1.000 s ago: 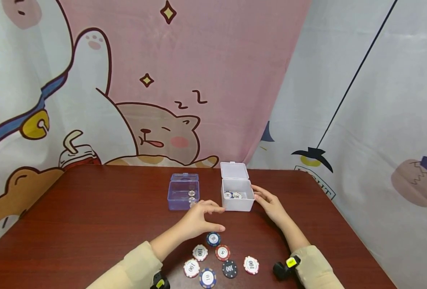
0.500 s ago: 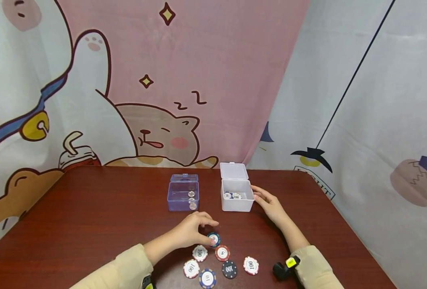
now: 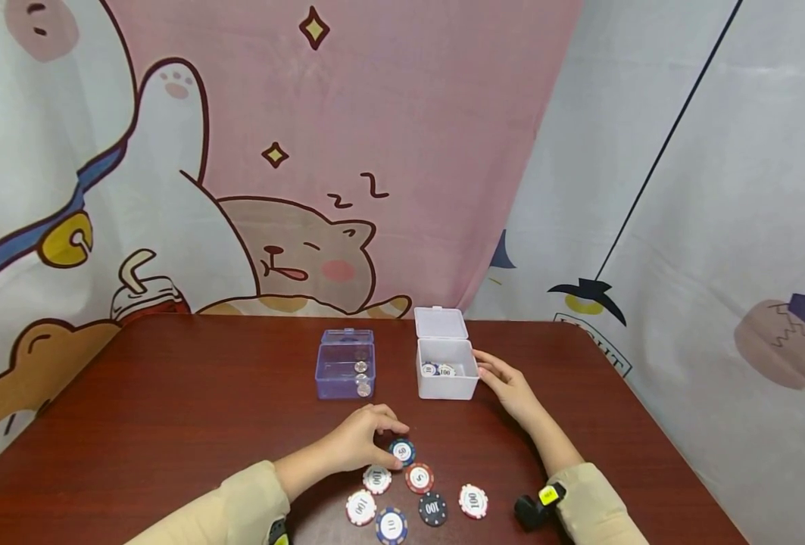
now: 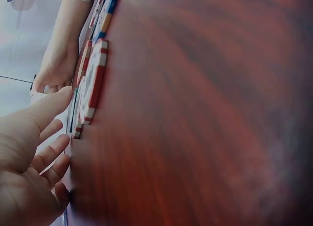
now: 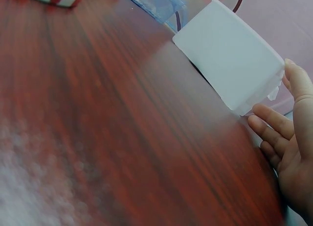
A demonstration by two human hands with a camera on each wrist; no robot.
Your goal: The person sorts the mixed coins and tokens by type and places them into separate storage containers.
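My left hand (image 3: 357,441) is at a blue-and-green poker chip (image 3: 403,452) lying flat on the table, thumb at its near edge and forefinger just beyond its far edge. In the left wrist view the left hand (image 4: 29,152) has its fingers spread, low beside the chips. My right hand (image 3: 511,386) rests against the right side of a white translucent box (image 3: 447,388), whose lid stands up and which has a few chips inside. In the right wrist view the thumb touches the upper corner of the white box (image 5: 230,55), with the other fingers bent loosely beside it.
Near the left hand lie a red chip (image 3: 419,478), a black chip (image 3: 432,508), a blue-and-white chip (image 3: 391,525) and several white chips (image 3: 473,500). A blue translucent box (image 3: 337,387), lid raised, holds several coins (image 3: 361,366). Behind the table (image 3: 170,424) hangs a printed curtain (image 3: 429,151).
My left hand has come down and toward me from in front of the boxes to the blue-and-green chip, narrowing the gap between thumb and forefinger around it. The right hand has stayed at the white box.
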